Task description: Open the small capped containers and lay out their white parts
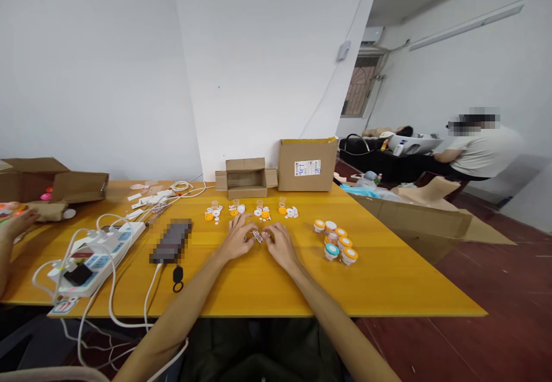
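Over the middle of the table, my left hand (238, 239) and my right hand (279, 246) come close together with fingers bent. A small white piece with dark markings (257, 236) is pinched between their fingertips; its exact kind is too small to make out. Just beyond lie groups of white cut-out pieces (293, 212), orange lids (209, 217) and small clear cups (259, 204). To the right of my right hand stands a cluster of small clear jars with orange or white lids (349, 255) and one with a teal lid (332, 249).
An open small carton (246, 189) and a larger cardboard box (307, 164) stand at the back. Leftward are a phone (171, 241), a black ring holder (177, 278) and a power strip (101, 260) with tangled cables. Another person's hand (19, 221) is at far left; a seated person (483, 149) is at right.
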A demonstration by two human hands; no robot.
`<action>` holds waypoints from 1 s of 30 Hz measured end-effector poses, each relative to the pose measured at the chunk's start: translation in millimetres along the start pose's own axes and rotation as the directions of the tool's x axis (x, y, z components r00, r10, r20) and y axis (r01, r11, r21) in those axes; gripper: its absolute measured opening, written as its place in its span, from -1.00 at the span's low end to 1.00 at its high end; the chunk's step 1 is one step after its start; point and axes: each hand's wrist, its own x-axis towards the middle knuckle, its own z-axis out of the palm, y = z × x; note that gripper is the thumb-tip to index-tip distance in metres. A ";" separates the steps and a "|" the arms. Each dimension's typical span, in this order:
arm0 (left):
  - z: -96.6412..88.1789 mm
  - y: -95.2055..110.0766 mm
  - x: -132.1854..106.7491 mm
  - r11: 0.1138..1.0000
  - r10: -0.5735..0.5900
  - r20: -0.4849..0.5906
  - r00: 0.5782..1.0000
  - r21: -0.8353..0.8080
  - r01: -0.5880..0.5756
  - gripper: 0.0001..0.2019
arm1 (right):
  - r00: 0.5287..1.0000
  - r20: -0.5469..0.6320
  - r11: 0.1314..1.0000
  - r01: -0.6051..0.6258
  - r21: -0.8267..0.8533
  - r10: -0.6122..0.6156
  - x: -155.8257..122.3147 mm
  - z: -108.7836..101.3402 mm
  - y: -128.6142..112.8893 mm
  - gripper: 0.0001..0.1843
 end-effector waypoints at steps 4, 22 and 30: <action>0.1 -2.9 2.4 0.998 -0.058 -0.059 0.997 -0.035 0.056 -0.69 | 0.991 0.064 0.993 0.118 0.001 -0.118 -2.3 0.7 -3.3 -0.77; -0.4 -5.2 4.6 0.956 -0.099 -0.049 0.994 -0.282 0.081 -0.63 | 0.962 0.271 0.963 0.097 -0.252 -0.026 -4.5 -8.3 -20.5 -0.68; -1.1 -0.4 3.6 0.922 -0.141 0.035 0.989 -0.358 0.145 -0.71 | 0.978 0.210 0.980 0.062 -0.188 -0.022 -4.2 -4.3 -15.3 -0.69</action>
